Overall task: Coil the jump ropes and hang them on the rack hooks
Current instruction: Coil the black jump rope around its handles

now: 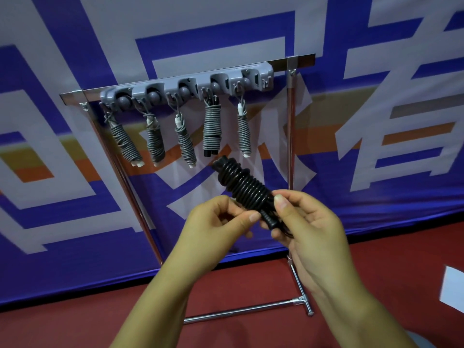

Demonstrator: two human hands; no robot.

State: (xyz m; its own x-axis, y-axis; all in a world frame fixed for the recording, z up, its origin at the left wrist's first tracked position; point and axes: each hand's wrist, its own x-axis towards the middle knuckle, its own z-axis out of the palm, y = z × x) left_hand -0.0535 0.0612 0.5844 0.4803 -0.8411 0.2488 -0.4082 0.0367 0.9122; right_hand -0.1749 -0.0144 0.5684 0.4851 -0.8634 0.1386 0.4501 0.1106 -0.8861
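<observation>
- Black coiled jump rope [244, 187], tilted, in front of the rack, below the hanging ropes.
- Right hand [310, 222]: fingers curled around its lower end.
- Left hand [221, 219]: fingers pinching the same end.
- Five grey coiled ropes [212, 128] hanging from the grey hook rail [187, 87].
- Chrome rack [291, 136] on red floor [100, 322], before a blue banner [75, 234].

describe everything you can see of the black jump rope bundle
The black jump rope bundle is glossy cord wound in tight turns around its black handles, forming a thick cylinder. It tilts up to the left, held below the hanging grey ropes, touching none. The right hand grips its lower end; the left hand pinches beside it.
</observation>
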